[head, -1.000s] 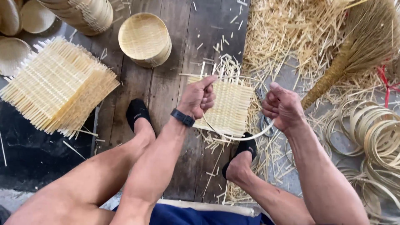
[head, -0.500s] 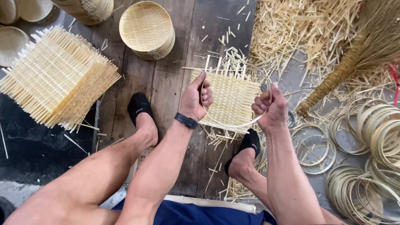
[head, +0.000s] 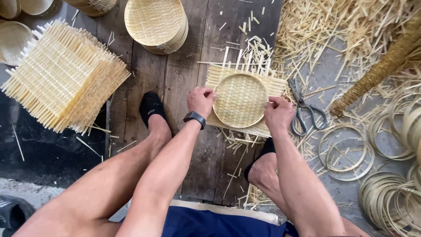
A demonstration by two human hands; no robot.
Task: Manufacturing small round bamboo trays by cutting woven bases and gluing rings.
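Here a square woven bamboo mat (head: 240,102) lies on the plank floor (head: 188,66) between the person's feet, with a round hoop (head: 240,100) pressed onto its middle so that the weave inside forms a shallow disc. The left hand (head: 201,101) is closed on the hoop's left edge, fingers curled over the rim; the right hand (head: 277,113) grips the right edge the same way. A dark watch (head: 194,117) sits on the left wrist. Just right of the mat, a pair of scissors (head: 305,109) lies on the floor, touching loose bamboo offcuts (head: 324,30). Further right lie loose hoops (head: 346,151) and a broom (head: 386,66). Above the mat stands a finished round basket (head: 156,24). Well to the left, a stack of woven mats (head: 61,74) rests on the floor.
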